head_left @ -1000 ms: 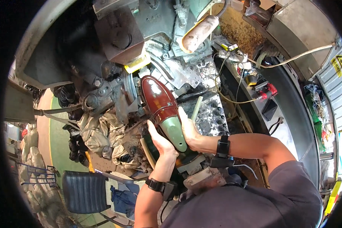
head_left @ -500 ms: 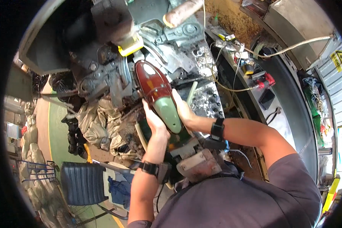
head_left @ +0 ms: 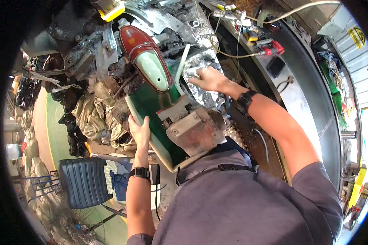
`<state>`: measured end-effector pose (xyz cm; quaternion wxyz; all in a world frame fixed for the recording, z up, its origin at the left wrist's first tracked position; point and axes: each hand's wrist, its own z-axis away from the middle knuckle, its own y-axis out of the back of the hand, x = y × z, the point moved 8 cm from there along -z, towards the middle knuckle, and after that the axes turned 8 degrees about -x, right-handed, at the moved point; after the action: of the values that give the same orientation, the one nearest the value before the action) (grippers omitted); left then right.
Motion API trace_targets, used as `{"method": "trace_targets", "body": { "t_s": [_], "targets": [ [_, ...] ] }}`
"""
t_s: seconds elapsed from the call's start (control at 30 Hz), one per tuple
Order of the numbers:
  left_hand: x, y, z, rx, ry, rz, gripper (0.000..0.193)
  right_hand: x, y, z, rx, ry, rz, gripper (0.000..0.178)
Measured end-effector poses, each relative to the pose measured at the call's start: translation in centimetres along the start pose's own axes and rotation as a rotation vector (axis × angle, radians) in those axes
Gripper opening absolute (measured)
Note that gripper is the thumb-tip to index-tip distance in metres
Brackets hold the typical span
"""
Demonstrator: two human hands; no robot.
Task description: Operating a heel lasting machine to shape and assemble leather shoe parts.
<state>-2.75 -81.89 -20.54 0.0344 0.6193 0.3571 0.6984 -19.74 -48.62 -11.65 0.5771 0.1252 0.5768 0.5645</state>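
A glossy maroon shoe upper on a pale green last [head_left: 153,70] lies at the far end of a green-lined tray [head_left: 166,157] with a cream rim, its toe pointing away from me. Neither hand touches it. My left hand [head_left: 140,132] is at the tray's left rim, thumb on the inner side and fingers outside. To the right of the shoe, my right hand [head_left: 208,79] is closed over a foil-covered surface [head_left: 202,61]. A small pale piece shows at its fingertips, too indistinct to name.
Dark machinery with a yellow-edged part [head_left: 112,11] stands beyond the shoe. A metal bracket [head_left: 190,128] sits at the tray's near end. On the right bench are pliers [head_left: 285,83], a black phone-like slab [head_left: 275,66] and a red tool [head_left: 277,47]. A chair [head_left: 84,181] stands at left.
Both hands have let go of the shoe, which now lies by the tray's far end. My left hand has moved down-left to the rim, my right hand rightward. The view has shifted.
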Motion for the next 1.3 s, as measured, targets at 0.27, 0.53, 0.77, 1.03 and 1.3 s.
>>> {"method": "trace_targets", "body": {
  "t_s": [0.27, 0.53, 0.77, 1.03, 1.3],
  "targets": [
    [-3.1, -1.1, 2.1, -0.08, 0.13, -0.292, 0.062, -0.5, 0.6, 1.4, 0.14, 0.013, 0.171, 0.043],
    [-1.8, -0.4, 0.9, -0.08, 0.091, -0.154, 0.071, -0.5, -0.1, 0.6, 0.153, 0.049, 0.191, 0.04],
    [1.4, 0.1, -1.6, 0.002, 0.032, -0.062, 0.076, -1.3, 0.4, 1.2, 0.153, 0.076, 0.235, 0.037],
    [2.2, -0.6, -2.9, -0.001, -0.097, -0.36, 0.078, -2.1, 0.1, 2.3, 0.168, 0.192, 0.351, 0.024],
    [2.0, -0.6, -2.3, 0.009, -0.044, -0.357, 0.077, -4.0, 3.8, 2.9, 0.521, 0.467, 0.189, 0.021]
  ]
}}
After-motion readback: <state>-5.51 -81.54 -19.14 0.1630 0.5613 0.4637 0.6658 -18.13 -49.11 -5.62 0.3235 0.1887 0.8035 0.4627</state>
